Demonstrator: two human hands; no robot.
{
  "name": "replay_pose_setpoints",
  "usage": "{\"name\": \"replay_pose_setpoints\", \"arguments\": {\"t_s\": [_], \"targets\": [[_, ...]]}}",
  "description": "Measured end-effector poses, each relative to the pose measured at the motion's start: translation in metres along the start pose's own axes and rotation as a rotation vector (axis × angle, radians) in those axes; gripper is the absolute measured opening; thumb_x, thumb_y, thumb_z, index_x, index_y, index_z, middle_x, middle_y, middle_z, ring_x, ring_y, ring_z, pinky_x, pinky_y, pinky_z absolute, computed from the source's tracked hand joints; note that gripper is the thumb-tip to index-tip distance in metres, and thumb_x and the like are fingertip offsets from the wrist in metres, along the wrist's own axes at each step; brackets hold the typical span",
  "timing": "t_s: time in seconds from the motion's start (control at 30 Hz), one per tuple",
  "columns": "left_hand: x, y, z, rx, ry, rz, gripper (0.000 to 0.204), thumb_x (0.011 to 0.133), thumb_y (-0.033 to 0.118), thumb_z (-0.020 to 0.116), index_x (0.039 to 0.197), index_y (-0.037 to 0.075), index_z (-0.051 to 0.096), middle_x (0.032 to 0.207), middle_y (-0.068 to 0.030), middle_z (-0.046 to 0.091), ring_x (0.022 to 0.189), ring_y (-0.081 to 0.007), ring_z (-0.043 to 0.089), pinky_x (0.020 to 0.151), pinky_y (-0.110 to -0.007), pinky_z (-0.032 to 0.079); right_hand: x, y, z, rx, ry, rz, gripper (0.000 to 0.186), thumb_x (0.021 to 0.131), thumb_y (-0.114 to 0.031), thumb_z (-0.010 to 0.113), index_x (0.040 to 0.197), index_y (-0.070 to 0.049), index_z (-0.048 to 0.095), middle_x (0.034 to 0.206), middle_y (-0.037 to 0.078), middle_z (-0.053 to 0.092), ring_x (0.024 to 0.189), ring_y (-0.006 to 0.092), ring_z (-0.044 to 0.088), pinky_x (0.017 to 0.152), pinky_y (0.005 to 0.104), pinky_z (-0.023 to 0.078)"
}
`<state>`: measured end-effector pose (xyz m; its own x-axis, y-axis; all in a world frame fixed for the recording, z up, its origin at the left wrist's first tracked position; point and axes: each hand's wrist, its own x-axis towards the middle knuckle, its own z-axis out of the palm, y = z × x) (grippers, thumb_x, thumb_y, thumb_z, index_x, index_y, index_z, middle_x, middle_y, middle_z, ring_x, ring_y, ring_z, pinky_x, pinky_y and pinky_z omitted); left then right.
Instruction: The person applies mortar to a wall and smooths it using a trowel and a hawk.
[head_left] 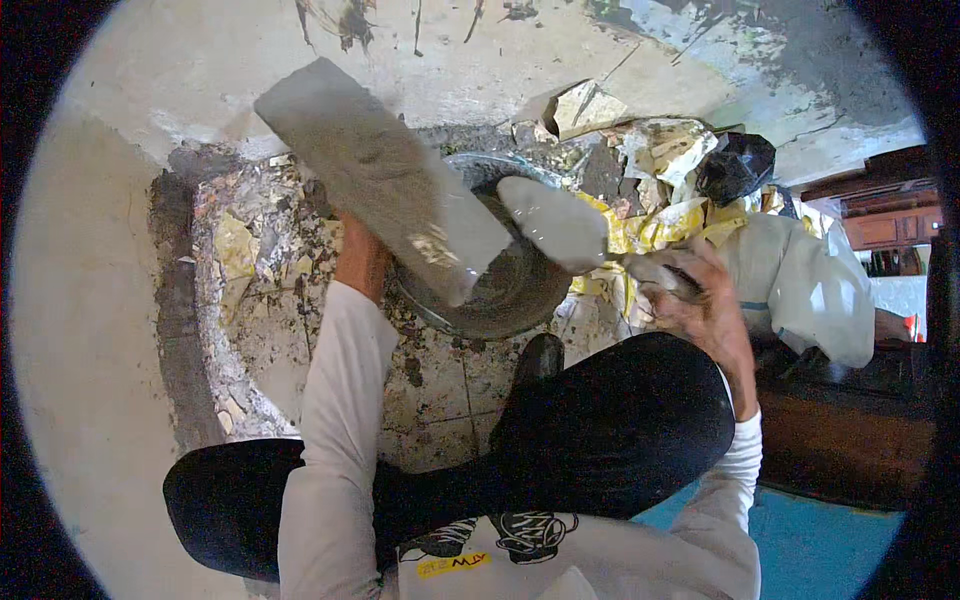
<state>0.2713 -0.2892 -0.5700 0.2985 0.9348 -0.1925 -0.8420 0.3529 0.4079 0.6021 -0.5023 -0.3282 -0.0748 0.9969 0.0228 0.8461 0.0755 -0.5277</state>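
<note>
My left hand (360, 240) is mostly hidden beneath a long rectangular plastering float (370, 165), which it holds up flat side uppermost. Grey, wet-looking mortar coats that face. In my right hand (705, 300) is the handle of a pointing trowel (555, 222), fingers wrapped round it and somewhat blurred. The trowel's grey blade points left, close to the float's right side. Below both tools stands a round dark bucket (548, 312), partly covered by them, with grey residue on its inner wall.
Broken plaster and dirt litter the tiled floor (430, 380). Yellow-and-white torn sacking (660, 225), a black plastic bag (736, 168) and a pale full sack (800, 285) sit to the right. Bare walls (100, 290) rise left and ahead; dark wooden furniture (845, 440) stands right.
</note>
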Motion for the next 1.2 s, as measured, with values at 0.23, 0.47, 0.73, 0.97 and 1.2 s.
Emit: {"name": "replay_pose_setpoints", "arguments": {"t_s": [0.23,0.47,0.73,0.97,1.2], "targets": [[-0.012,-0.049,0.031,-0.029,0.000,0.064,0.063,0.105,0.061,0.037,0.145,0.014,0.051,0.145,-0.0109,0.056,0.134,-0.0314,0.052,0.114,-0.050,0.043,0.025,-0.062,-0.028,-0.145,0.053,-0.033,0.042,0.082,-0.017,0.080,0.119,0.000,0.070,0.099,0.012,0.055,0.094,0.0274,0.062,0.079,0.0395,0.052],[-0.018,-0.071,0.052,-0.159,0.019,0.069,0.063,0.106,0.059,0.035,0.147,0.014,0.049,0.146,-0.0108,0.055,0.135,-0.0314,0.051,0.115,-0.050,0.042,0.022,-0.077,0.000,-0.486,0.150,-0.216,0.046,0.083,-0.022,0.082,0.126,-0.009,0.069,0.105,0.012,0.060,0.085,0.0324,0.068,0.071,0.0428,0.057],[-0.012,-0.065,0.042,-0.028,0.114,0.091,0.061,0.107,0.056,0.036,0.145,0.011,0.050,0.144,-0.0105,0.057,0.131,-0.0310,0.054,0.113,-0.049,0.044,0.012,-0.068,-0.004,-0.733,0.285,-0.444,0.055,0.076,-0.014,0.086,0.128,-0.017,0.069,0.106,0.006,0.063,0.084,0.0223,0.069,0.067,0.0362,0.058],[-0.014,-0.057,0.008,-0.191,-0.065,0.001,0.061,0.106,0.057,0.039,0.144,0.011,0.050,0.141,-0.0130,0.057,0.129,-0.0322,0.055,0.110,-0.048,0.047,0.010,-0.052,0.004,-0.581,0.316,-0.283,0.052,0.080,-0.019,0.084,0.130,-0.012,0.068,0.107,0.011,0.062,0.089,0.0291,0.068,0.072,0.0404,0.057],[-0.023,-0.030,0.014,-0.192,0.020,0.131,0.063,0.105,0.059,0.039,0.142,0.010,0.052,0.142,-0.0129,0.057,0.129,-0.0327,0.054,0.112,-0.049,0.045,0.005,-0.001,0.022,-0.295,0.085,-0.065,0.048,0.081,-0.017,0.081,0.126,-0.005,0.068,0.111,0.018,0.059,0.099,0.0400,0.066,0.081,0.0458,0.055]]}}
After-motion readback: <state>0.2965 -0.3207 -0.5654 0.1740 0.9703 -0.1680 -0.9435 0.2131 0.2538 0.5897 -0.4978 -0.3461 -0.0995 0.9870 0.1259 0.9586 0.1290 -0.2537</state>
